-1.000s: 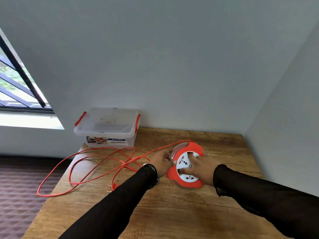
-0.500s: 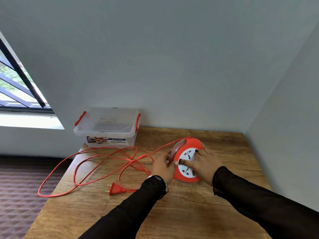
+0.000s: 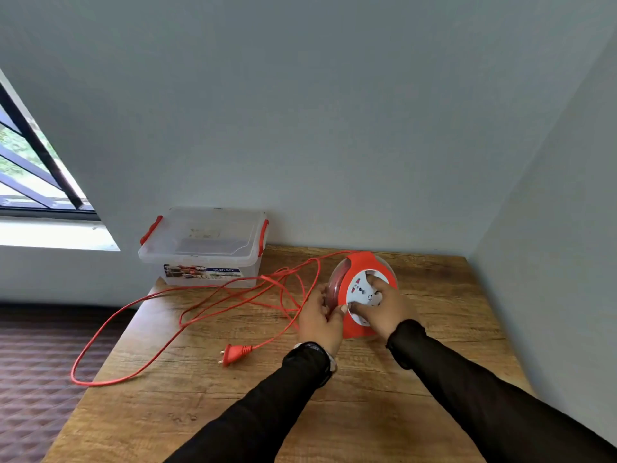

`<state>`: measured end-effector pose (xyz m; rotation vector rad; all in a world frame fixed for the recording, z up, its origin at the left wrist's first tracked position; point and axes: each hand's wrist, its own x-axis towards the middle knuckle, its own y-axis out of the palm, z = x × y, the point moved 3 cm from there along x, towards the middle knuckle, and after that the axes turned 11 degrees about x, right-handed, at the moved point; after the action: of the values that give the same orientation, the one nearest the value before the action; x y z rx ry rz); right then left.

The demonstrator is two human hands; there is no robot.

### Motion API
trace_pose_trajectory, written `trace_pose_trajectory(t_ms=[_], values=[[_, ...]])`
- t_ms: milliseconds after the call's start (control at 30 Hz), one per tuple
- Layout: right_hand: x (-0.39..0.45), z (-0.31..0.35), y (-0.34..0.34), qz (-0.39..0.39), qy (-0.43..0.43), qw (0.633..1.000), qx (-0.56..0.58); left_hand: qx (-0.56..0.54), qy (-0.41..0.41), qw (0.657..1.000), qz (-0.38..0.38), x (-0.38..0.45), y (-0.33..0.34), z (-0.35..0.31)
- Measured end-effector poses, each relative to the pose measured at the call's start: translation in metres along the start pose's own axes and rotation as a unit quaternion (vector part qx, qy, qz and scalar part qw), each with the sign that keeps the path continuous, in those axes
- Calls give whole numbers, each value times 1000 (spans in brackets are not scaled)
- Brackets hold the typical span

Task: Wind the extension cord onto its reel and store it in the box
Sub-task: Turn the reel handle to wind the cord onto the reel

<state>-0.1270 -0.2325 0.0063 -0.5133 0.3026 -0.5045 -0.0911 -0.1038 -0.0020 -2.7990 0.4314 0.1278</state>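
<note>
Reel (image 3: 355,282) in red plastic stands on edge on our wooden desk (image 3: 334,412), toward its far right part, and we hold it between both hands. Our left hand (image 3: 319,319) grips the reel's clear left rim, fingers curled round it with the thumb against the red face. Our right hand (image 3: 384,304) lies over the white socket plate (image 3: 362,292) in the middle of the reel, its fingers curled onto it. Part of the red cord (image 3: 213,299) is wound inside the reel; the rest runs off the top and lies in loose loops across the desk, with one long loop hanging past the left edge. Its plug (image 3: 232,353) rests on the desk, near our left wrist. A clear box (image 3: 203,248) with red latches and its lid on sits at the far left corner, against the wall.
</note>
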Motion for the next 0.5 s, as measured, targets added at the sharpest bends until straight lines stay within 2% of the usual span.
trace_pose_trajectory(t_ms=[133, 233, 300, 367, 433, 500], values=[[4, -2, -2, 29, 48, 996, 75, -48, -29, 998, 31, -1, 2, 6], [9, -7, -10, 86, 85, 993, 12, 16, -48, 997, 60, 2, -4, 17], [11, -10, -19, 123, 97, 985, -74, 123, 15, 991, 54, 5, -13, 19], [12, -12, -27, 148, 93, 968, -181, 211, 133, 968, 3, 8, -26, 16], [14, -15, -33, 160, 84, 945, -271, 280, 257, 922, -81, 7, -40, 4], [16, -21, -35, 168, 93, 929, -316, 369, 310, 867, -130, 6, -47, 0]])
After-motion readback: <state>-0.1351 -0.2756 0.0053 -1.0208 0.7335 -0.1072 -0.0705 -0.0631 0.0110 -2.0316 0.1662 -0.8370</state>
